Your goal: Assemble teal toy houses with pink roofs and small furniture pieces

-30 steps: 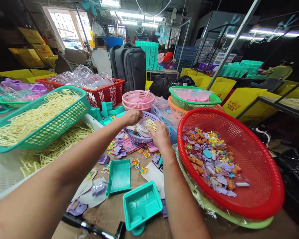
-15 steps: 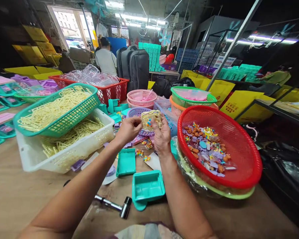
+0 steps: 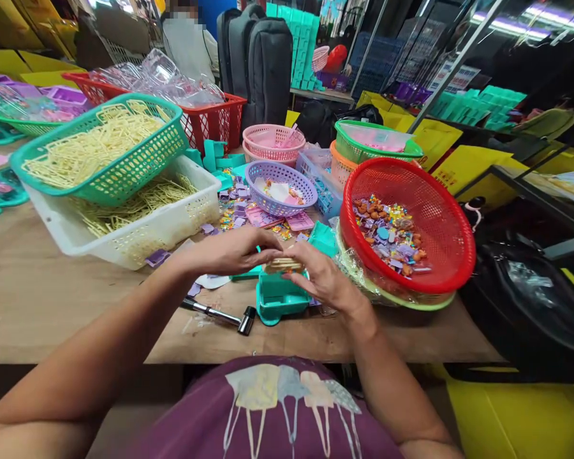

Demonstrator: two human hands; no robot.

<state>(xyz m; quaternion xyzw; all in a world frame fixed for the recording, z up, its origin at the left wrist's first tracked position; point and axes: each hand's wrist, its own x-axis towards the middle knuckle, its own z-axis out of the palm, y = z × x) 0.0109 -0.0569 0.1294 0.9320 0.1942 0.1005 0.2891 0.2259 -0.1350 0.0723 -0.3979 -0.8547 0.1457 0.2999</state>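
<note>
Between my hands is a pale yellow rectangular plastic piece [image 3: 283,262], seen nearly edge-on, with small coloured bits at it. My right hand [image 3: 323,274] grips its right side between thumb and fingers. Fingers of my left hand [image 3: 242,250] are pinched on its left end, their tips partly hidden. Just below the hands an open teal plastic box [image 3: 280,294] rests on the table. A mallet [image 3: 224,317] with a metal shaft and black head lies left of the box, near the table's front edge.
Left stands a teal basket [image 3: 110,172] of pale yellow strips atop a white crate [image 3: 148,239]. On the right a tilted red basket [image 3: 440,217] holds small mixed parts. A purple basket [image 3: 277,203] and loose purple parts lie beyond my hands. A person [image 3: 186,44] sits behind.
My view has tilted down. Both hands have come lower and nearer, over the teal box, and the yellow piece has turned from face-on to nearly edge-on.
</note>
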